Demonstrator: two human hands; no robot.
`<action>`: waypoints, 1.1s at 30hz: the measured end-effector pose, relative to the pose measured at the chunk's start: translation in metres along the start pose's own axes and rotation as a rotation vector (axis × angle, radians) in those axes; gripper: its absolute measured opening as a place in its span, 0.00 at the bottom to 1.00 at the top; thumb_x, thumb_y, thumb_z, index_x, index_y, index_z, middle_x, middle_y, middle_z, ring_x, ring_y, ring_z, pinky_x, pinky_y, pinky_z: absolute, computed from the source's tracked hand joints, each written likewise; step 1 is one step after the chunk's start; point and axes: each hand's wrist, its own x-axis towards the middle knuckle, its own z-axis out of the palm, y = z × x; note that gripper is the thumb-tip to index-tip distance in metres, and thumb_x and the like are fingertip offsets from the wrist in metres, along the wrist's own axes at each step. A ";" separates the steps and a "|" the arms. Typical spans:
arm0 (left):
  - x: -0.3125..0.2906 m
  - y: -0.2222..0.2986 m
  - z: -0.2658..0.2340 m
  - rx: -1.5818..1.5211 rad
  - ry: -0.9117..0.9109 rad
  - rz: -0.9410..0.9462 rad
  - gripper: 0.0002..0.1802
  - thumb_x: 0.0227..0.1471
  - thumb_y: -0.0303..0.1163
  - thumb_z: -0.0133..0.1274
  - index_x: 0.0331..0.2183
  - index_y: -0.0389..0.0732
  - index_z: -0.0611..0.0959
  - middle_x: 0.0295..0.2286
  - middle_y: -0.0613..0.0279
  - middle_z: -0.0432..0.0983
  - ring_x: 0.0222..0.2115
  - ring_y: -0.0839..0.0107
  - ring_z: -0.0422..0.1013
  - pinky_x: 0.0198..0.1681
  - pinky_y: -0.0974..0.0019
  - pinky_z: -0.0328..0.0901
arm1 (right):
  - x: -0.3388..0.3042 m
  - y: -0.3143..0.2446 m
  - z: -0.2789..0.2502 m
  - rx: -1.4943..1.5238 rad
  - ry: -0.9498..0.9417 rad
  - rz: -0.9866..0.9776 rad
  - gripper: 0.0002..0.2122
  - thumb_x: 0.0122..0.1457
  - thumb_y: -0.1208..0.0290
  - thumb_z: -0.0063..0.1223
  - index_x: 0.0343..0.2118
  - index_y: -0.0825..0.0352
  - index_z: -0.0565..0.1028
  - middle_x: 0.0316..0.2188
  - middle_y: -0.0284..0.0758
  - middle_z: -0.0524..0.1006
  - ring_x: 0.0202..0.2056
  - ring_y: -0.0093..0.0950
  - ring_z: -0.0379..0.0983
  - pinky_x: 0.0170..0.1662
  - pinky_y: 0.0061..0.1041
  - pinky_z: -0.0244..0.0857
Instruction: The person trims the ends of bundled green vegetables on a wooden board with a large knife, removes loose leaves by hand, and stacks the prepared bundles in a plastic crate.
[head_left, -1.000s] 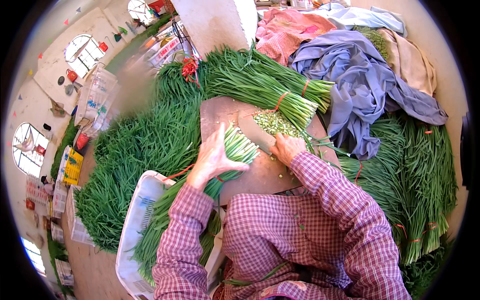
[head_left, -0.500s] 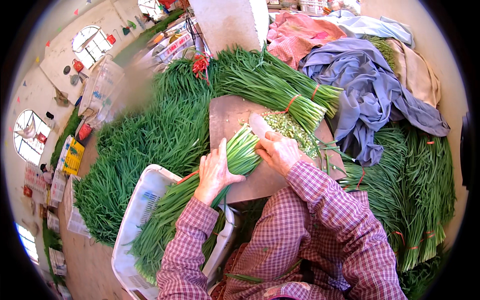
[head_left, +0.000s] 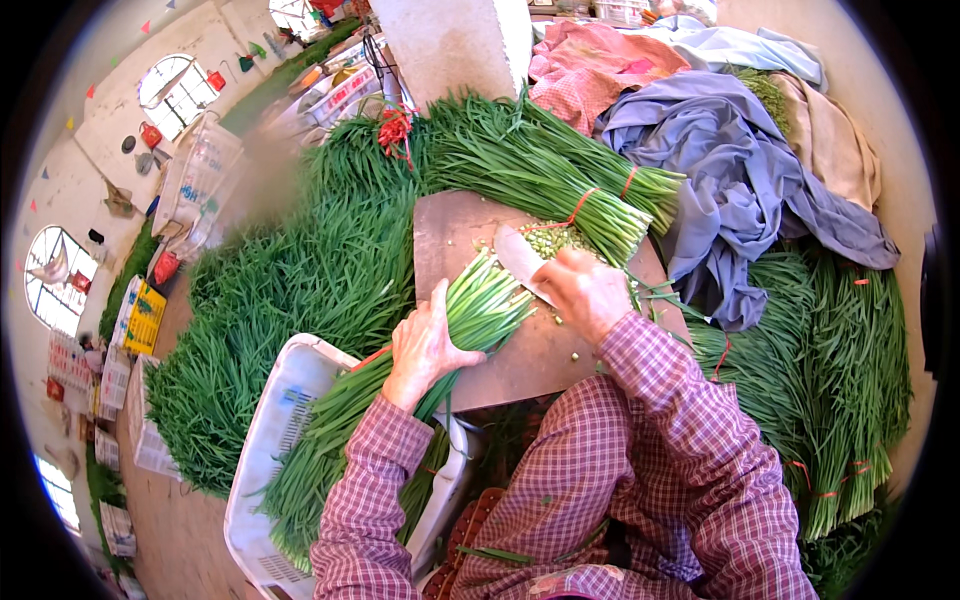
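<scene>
My left hand is wrapped over a thick bundle of garlic chives, thumb to the near side. The bundle's pale stem ends lie on a brown board, while its green leaves trail down into a white plastic crate. In my right hand is a knife, gripped by a handle hidden in my fingers. Its broad blade rests over the board, just beyond the stem ends and apart from them. Chopped stem pieces lie about the blade and hand.
Two tied chive bundles lie across the board's far side. Loose chives are heaped to the left, with more tied bundles at the right. A crumpled grey-blue cloth is at the far right, below a pale pillar.
My right hand and the knife have drawn away to the right from the stem ends. Stem pieces have shifted along the board with them. My left hand keeps its hold on the bundle.
</scene>
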 end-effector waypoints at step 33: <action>0.013 -0.021 -0.012 -0.142 -0.064 -0.060 0.54 0.23 0.49 0.70 0.54 0.42 0.67 0.37 0.48 0.79 0.39 0.49 0.75 0.43 0.53 0.68 | -0.006 -0.011 -0.002 0.015 -0.167 0.121 0.06 0.54 0.65 0.57 0.33 0.59 0.77 0.28 0.33 0.74 0.34 0.34 0.75 0.32 0.34 0.69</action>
